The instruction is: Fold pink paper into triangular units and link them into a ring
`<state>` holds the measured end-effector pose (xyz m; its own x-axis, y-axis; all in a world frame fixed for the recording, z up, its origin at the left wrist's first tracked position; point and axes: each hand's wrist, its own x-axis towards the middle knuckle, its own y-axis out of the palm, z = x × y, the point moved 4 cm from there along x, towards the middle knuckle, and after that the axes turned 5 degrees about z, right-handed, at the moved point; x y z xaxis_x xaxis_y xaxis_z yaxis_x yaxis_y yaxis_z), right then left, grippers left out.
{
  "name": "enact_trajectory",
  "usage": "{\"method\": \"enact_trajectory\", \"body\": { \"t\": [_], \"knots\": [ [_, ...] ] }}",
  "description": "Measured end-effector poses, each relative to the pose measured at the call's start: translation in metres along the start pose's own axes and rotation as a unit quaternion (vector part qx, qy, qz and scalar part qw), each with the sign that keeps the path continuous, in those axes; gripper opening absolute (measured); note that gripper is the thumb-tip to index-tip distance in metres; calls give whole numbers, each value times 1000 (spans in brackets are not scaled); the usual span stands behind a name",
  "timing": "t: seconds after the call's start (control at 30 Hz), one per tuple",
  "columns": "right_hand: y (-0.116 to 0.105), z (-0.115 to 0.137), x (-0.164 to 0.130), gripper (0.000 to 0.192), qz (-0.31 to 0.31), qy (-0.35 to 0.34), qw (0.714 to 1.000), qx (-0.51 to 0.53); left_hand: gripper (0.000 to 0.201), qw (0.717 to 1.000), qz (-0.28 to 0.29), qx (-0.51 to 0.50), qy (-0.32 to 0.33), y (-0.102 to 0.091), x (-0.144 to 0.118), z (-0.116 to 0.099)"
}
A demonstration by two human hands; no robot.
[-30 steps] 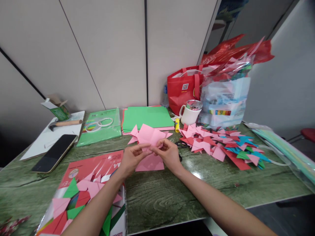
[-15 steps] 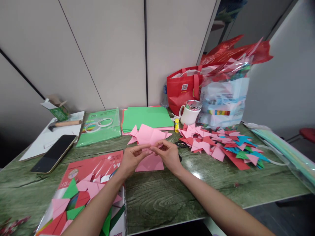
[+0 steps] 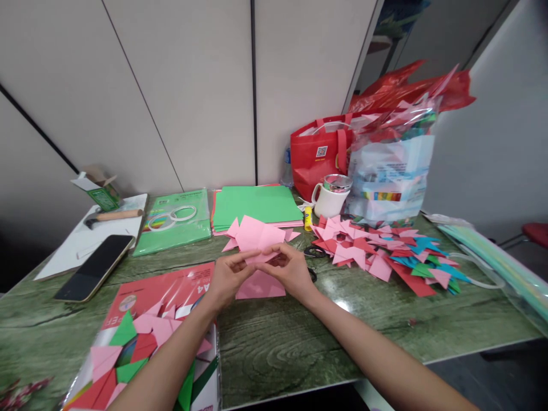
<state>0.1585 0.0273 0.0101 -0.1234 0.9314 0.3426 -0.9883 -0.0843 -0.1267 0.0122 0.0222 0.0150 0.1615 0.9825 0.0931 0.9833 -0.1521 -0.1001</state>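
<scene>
A sheet of pink paper [image 3: 257,233] is pinched between both hands above the middle of the table. My left hand [image 3: 231,277] is closed on its near left edge, thumb and fingertips together. On the near right edge, my right hand [image 3: 291,271] grips the same sheet with thumb and forefinger. Another pink sheet [image 3: 261,285] lies flat on the table under the hands. Pink folded paper pieces [image 3: 231,235] show behind the held sheet. Black-handled scissors [image 3: 315,252] lie just right of my right hand, partly hidden.
Folded paper pieces [image 3: 381,242] are heaped at right, near a glue stick [image 3: 307,219] and white mug [image 3: 331,197]. Green paper [image 3: 257,204] is stacked behind. A phone [image 3: 95,267], hammer [image 3: 113,216] and tape rolls [image 3: 183,213] lie left. More pieces cover a red-and-white packet [image 3: 162,279].
The right fingers have shifted slightly along the paper's near edge, and the thumb has moved toward the left hand. Both hands still hold the sheet.
</scene>
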Motion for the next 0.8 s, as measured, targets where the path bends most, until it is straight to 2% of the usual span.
{"method": "enact_trajectory", "body": {
  "t": [0.1, 0.2, 0.33, 0.47, 0.63, 0.7, 0.8],
  "knots": [
    [1, -2, 1, 16, 15, 4, 1000, 9, 39, 1000, 22, 0, -4, 1, 1, 1],
    [1, -4, 2, 13, 11, 20, 999, 24, 38, 1000, 20, 0, -7, 1, 2, 1],
    [1, -9, 5, 14, 28, 73, 991, 108, 38, 1000, 12, -1, -12, -2, 3, 1],
    [0, -13, 6, 22, 36, 107, 971, 212, 38, 1000, 12, -1, -15, -7, 4, -1],
    [0, -15, 8, 22, 33, 124, 958, 257, 36, 999, 14, -25, -19, -11, 7, 4],
    [-3, -15, 10, 17, 14, 124, 959, 253, 35, 999, 14, -40, -23, -13, 9, 6],
    [-14, -16, 14, 13, -60, 110, 966, 227, 33, 997, 32, -57, -45, -13, 9, 8]
  ]
}}
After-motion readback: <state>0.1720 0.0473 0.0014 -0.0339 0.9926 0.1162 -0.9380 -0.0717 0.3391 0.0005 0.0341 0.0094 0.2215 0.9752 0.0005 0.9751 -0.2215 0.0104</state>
